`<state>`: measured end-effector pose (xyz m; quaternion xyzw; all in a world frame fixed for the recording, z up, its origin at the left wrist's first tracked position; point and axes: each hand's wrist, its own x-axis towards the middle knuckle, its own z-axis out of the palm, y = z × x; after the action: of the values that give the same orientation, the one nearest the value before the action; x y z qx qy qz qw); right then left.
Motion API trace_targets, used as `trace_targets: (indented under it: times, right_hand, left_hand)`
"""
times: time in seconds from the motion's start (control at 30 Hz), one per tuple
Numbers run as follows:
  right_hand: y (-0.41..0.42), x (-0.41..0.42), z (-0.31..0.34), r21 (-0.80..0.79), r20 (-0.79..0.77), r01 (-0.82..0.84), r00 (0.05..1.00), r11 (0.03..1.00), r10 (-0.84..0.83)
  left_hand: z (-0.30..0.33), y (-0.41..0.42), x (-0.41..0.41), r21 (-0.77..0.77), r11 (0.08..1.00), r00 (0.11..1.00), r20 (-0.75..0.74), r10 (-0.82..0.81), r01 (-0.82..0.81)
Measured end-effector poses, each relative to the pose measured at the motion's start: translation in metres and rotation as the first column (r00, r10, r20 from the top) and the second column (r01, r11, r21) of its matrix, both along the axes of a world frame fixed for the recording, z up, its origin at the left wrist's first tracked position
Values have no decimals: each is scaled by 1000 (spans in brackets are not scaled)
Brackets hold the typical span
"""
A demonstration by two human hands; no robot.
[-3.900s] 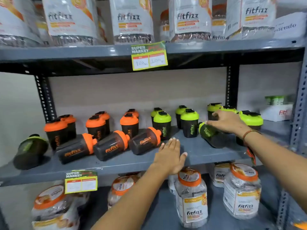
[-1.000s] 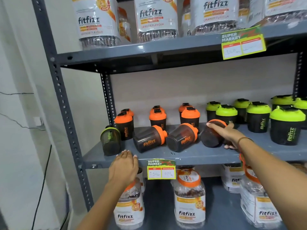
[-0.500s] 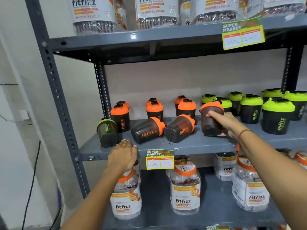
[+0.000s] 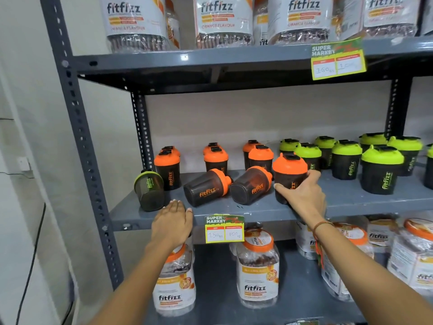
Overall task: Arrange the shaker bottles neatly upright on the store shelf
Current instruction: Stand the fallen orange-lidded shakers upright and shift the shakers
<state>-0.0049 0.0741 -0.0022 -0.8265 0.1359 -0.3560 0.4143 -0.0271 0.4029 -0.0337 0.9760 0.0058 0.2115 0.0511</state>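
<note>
My right hand (image 4: pixel 302 195) grips an orange-lidded shaker bottle (image 4: pixel 289 171), which stands upright on the grey middle shelf (image 4: pixel 257 208). To its left, two orange-lidded shakers lie on their sides (image 4: pixel 206 187) (image 4: pixel 250 185). A green-lidded shaker (image 4: pixel 148 190) lies tipped at the shelf's far left. Several orange-lidded shakers (image 4: pixel 167 168) stand upright behind them, and several green-lidded ones (image 4: pixel 380 168) stand upright on the right. My left hand (image 4: pixel 172 224) rests flat on the shelf's front edge, fingers together, holding nothing.
A yellow price tag (image 4: pixel 224 228) hangs on the shelf edge between my hands. Large fitfizz jars (image 4: pixel 257 268) fill the shelf below and the shelf above (image 4: pixel 222 22). A perforated grey upright (image 4: pixel 79 137) bounds the left side, with a wall beyond.
My right hand has tipped the orange-lidded shaker from lying on its side to standing upright. My left hand has stayed on the shelf edge.
</note>
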Motion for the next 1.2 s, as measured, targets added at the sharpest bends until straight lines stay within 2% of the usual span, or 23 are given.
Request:
trace_targets:
  times: [0.13,0.23,0.33,0.4,0.43,0.5,0.57,0.63,0.67,0.73,0.77,0.87,0.97,1.03,1.2]
  right_hand:
    - [3,-1,-5,-47,20,-10,1000,999,10]
    - [6,-1,-6,1,29,-27,999,1000,27]
    - [17,-9,-5,-26,312,69,948,997,-58]
    - [30,-16,6,-139,501,76,866,987,4]
    - [37,-19,15,-236,534,58,842,970,79]
    - [50,-23,40,-501,446,8,859,866,250]
    - [62,-22,61,-768,144,-95,938,633,315]
    - [72,-18,71,-907,-163,-221,969,359,184]
    - [75,-13,72,-925,-262,-278,961,258,93]
    - [79,-5,72,-930,-351,-343,935,129,-43]
    - [80,-2,72,-929,-362,-353,930,108,-70]
    - [80,4,71,-924,-348,-335,936,183,-47]
    - [82,12,65,-959,-279,-272,957,84,-78]
    - [81,17,62,-958,-285,-282,955,43,-78]
    - [75,24,62,-934,-349,-353,935,51,67]
  left_hand:
    - [-3,-1,2,-13,1000,1000,9,7,-7]
    - [-3,-1,2,-15,1000,1000,16,7,-7]
    - [-4,0,3,-15,1000,1000,26,8,-8]
    - [-5,0,3,-12,1000,999,30,10,-10]
    - [-5,1,3,-14,1000,1000,26,8,-8]
    - [-5,1,4,-22,1000,1000,18,1,0]
    - [-5,1,4,-26,1000,1000,19,-3,4]
    - [-5,1,4,-14,1000,1000,31,-6,6]
    - [-5,0,4,-6,1000,999,39,-8,8]
    - [-4,0,3,-1,1000,999,47,-11,11]
    - [-4,1,3,-1,1000,999,47,-11,11]
    - [-5,1,2,2,1000,999,53,-10,10]
    - [-6,1,2,5,1000,998,60,-13,13]
    - [-6,1,2,10,1000,998,62,-16,16]
    - [-5,1,1,6,1000,998,57,-15,15]
